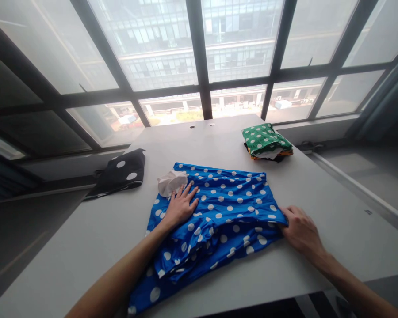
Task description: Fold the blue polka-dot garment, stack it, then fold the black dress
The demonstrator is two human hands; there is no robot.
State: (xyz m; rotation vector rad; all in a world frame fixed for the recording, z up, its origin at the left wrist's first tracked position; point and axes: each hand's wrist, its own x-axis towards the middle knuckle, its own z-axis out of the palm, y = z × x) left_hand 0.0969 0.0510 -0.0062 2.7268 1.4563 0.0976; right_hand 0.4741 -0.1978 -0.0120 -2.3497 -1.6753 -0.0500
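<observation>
A blue garment (225, 203) with white polka dots lies spread and partly bunched on the table; its exact kind is unclear. My left hand (181, 205) rests flat on its left side, fingers apart. Just beyond those fingers, a crumpled white piece of cloth (172, 182) sits at the garment's edge; I cannot tell whether it is joined on. My right hand (300, 225) pinches the garment's right corner, lifting that edge slightly, with the fingertips partly hidden. Creased folds gather below my left wrist, and the lower left part reaches the table's near side.
On the white table (331, 212), a folded black cloth with white dots (124, 172) lies at the left edge. A folded stack topped by green dotted cloth (265, 137) sits at the back right. Large windows (159, 44) rise behind the table.
</observation>
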